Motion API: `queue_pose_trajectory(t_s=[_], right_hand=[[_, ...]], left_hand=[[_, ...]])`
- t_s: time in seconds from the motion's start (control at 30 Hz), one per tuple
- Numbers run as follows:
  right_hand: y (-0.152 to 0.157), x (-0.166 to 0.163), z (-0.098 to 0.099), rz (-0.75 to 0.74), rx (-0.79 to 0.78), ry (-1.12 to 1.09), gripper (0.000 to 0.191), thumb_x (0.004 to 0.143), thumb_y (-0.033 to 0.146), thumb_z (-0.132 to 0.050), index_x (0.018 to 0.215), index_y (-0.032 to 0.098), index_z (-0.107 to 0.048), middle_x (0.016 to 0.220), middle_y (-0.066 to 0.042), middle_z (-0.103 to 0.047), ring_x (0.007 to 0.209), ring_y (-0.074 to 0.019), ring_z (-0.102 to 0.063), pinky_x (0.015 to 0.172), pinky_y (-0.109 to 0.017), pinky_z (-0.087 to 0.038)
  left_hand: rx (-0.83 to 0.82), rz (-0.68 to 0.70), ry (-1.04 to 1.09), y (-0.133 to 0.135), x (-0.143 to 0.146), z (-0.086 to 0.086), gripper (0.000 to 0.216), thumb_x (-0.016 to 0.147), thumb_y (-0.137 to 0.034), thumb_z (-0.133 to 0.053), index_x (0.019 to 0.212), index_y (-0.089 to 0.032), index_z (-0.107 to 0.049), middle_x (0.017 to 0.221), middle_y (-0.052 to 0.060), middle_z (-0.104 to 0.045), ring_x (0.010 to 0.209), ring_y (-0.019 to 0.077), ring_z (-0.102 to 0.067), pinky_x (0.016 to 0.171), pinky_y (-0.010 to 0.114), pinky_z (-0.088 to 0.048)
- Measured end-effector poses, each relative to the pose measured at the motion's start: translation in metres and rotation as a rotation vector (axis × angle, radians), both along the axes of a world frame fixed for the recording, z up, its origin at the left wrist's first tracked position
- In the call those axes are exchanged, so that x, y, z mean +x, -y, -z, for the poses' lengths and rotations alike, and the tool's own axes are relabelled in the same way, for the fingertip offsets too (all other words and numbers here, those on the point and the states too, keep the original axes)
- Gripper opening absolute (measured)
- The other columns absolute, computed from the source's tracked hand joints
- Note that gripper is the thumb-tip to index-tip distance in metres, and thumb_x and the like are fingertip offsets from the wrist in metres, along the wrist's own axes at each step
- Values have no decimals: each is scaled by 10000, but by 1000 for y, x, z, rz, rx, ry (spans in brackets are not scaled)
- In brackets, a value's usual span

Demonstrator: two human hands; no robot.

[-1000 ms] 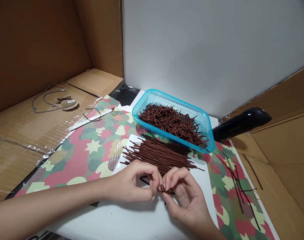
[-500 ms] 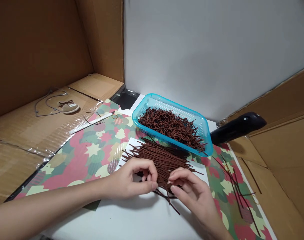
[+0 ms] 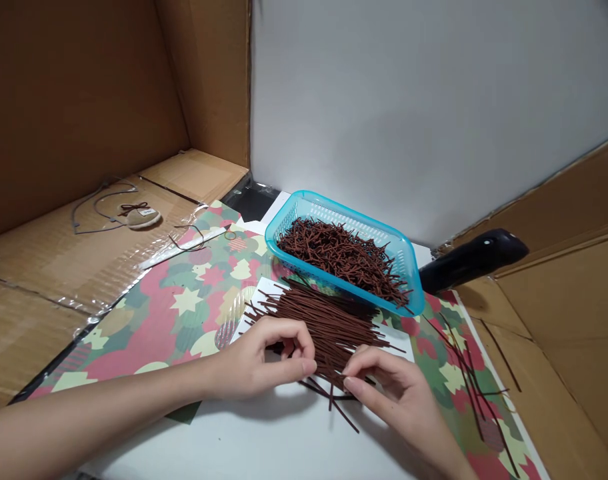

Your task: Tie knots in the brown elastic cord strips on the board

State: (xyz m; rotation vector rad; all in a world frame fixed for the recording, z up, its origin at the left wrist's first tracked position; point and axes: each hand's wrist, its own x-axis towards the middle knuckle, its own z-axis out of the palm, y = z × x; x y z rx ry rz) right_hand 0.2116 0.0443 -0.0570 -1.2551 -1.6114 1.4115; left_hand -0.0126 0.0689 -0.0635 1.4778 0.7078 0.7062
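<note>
My left hand (image 3: 277, 353) is closed, thumb and index finger pinched at the near edge of a pile of thin brown cords (image 3: 329, 317). My right hand (image 3: 389, 383) is pinched too, a short gap to the right. Between the fingertips is a brown cord (image 3: 331, 397), one end hanging down; its grip points are partly hidden against the pile. The pile lies on a white board (image 3: 254, 437), its strands mostly side by side. A few loose strands cross beneath my hands.
Behind the pile, a blue basket (image 3: 417, 267) contains many short brown cord pieces (image 3: 339, 250). A black handle (image 3: 474, 260) juts out at right. Loose cords (image 3: 471, 380) lie on the patterned sheet (image 3: 149, 320). A beige padded piece with a brown bow (image 3: 143, 217) rests on cardboard at left.
My right hand has moved slightly right and down, its fingertips closing together, widening the gap between the hands. The left hand stays almost still. The hanging cord end now points straighter down.
</note>
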Motion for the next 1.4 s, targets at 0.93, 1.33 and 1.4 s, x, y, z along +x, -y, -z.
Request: queue_pose_trajectory(t_s=[0.93,1.33,1.4], right_hand=[[-6,8,1,-210,137,418,145,893,247,-529,1012,239,-611,772,-5,-594,687,-155,-540,628,-257,-415],[-1,0,11,-214,275,385,99,916,160,-464,869,218,-530,859,-18,-542,817,-167,-534,728,-260,-396],[0,0,10,-201,258,367,103,925,167,-451,873,224,-520,852,-10,-554,781,-158,-521,696,-252,-385]], left_hand=[[-1,-159,-174,-2,4,7,278,922,-325,-423,748,-167,-571,685,-11,-524,647,129,-460,601,237,-344],[506,-40,-480,0,3,17,98,854,-249,-578,929,-190,-600,872,26,-603,843,181,-508,770,294,-339],[518,-39,-472,0,3,17,111,884,-268,-544,946,-201,-607,870,25,-606,846,179,-511,769,293,-341]])
